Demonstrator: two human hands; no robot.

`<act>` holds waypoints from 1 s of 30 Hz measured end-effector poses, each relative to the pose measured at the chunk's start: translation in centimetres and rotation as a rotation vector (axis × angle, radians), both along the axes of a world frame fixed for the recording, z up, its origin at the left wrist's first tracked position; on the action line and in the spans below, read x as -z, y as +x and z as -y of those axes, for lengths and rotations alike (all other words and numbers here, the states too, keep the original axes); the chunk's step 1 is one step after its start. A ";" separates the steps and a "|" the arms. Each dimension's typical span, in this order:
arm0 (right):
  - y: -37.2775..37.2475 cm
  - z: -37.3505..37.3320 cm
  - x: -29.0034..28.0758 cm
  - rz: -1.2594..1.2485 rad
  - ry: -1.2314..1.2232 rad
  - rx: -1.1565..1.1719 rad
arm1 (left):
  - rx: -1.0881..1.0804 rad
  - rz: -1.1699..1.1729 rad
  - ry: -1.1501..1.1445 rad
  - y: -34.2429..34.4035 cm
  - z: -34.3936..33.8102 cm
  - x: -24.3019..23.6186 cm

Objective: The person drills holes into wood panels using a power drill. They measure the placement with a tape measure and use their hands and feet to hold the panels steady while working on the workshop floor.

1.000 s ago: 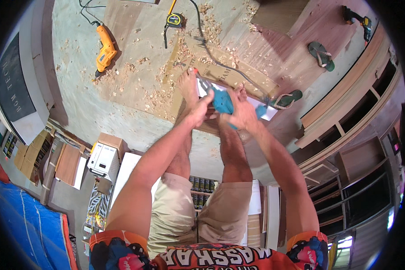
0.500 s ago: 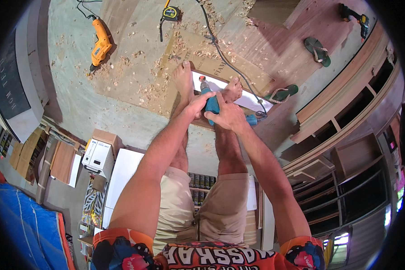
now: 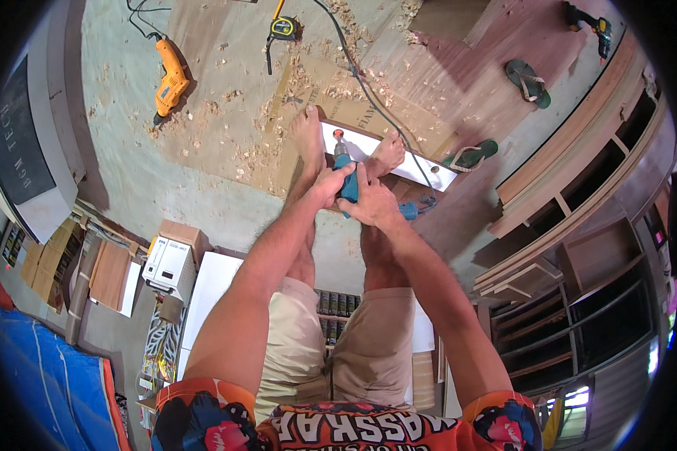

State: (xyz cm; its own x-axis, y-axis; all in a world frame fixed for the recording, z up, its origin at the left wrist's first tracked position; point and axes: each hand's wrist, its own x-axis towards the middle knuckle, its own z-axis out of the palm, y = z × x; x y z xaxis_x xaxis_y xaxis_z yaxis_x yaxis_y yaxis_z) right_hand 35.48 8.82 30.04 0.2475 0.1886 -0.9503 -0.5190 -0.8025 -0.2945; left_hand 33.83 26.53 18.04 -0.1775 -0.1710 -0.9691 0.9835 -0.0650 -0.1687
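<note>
My left hand [image 3: 329, 184] and right hand [image 3: 374, 201] both grip a blue corded drill [image 3: 347, 171], held between my legs. Its red-orange tipped bit [image 3: 338, 134] rests on or just over the upper left part of a long white board [image 3: 421, 167]. A small round mark or hole shows near the board's right end. My bare left foot [image 3: 308, 139] and right foot [image 3: 387, 154] are at the board, which lies over printed brown cardboard [image 3: 368, 98]. The drill's cord [image 3: 399, 131] crosses the board.
Wood shavings surround an orange drill [image 3: 171, 75] and tape measure [image 3: 282, 28]. Green sandals [image 3: 470, 154], a cordless drill [image 3: 594, 34] and wooden cabinet frames [image 3: 564, 195] are right. A white machine [image 3: 169, 267], dark-panelled cabinet [image 3: 19, 131] and blue tarp [image 3: 41, 376] are left.
The drill has swung more upright, its bit moving right and down from beside my left foot onto the white board. My hands have closed in around its body and moved slightly left.
</note>
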 end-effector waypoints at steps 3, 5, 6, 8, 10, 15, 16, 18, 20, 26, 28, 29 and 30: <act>-1.1 0.7 0.6 -0.020 -0.036 0.021 | 0.122 0.027 0.082 0.5 2.2 -1.9; -1.9 1.9 1.2 -0.044 -0.050 0.080 | 0.102 0.032 0.008 1.2 3.3 -2.9; -1.1 1.7 1.4 -0.063 -0.024 0.125 | 0.094 0.020 0.019 1.5 2.6 -2.9; 0.1 1.3 1.6 -0.088 0.010 0.168 | 0.079 -0.005 0.034 2.4 1.8 -2.5; 1.1 0.9 1.3 -0.099 0.031 0.163 | -0.064 -0.059 -0.028 2.6 1.1 -2.4; -0.7 1.7 -0.6 -0.016 0.061 0.112 | -0.149 -0.167 -0.114 3.7 2.6 -3.0; -0.5 0.7 -1.7 0.048 0.067 0.070 | -0.133 -0.196 -0.092 4.0 1.5 -2.8; -0.3 -0.5 -2.7 0.118 0.003 0.033 | -0.105 -0.141 -0.098 4.2 0.9 -1.8; -0.5 -0.6 -2.8 0.130 -0.135 0.040 | -0.094 -0.156 -0.126 4.2 1.9 -1.4; 0.9 -0.8 -2.5 0.145 -0.197 0.158 | -0.083 -0.149 -0.120 5.2 2.6 -0.8; 1.0 -1.1 -2.2 0.132 -0.193 0.165 | -0.135 -0.183 -0.169 5.0 2.0 -1.1; 1.0 -1.1 -2.1 0.125 -0.191 0.168 | -0.162 -0.201 -0.194 4.9 1.8 -1.2; 1.1 -1.2 -1.9 0.117 -0.188 0.163 | -0.157 -0.184 -0.183 5.0 1.8 -1.3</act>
State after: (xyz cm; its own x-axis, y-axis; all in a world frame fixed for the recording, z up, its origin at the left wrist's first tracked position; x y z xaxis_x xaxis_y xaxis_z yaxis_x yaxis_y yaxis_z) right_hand 36.56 10.00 31.97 0.3704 -0.0394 -0.9281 -0.6167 -0.7576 -0.2139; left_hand 38.84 24.74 19.32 -0.3046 -0.3787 -0.8740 0.9381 0.0396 -0.3441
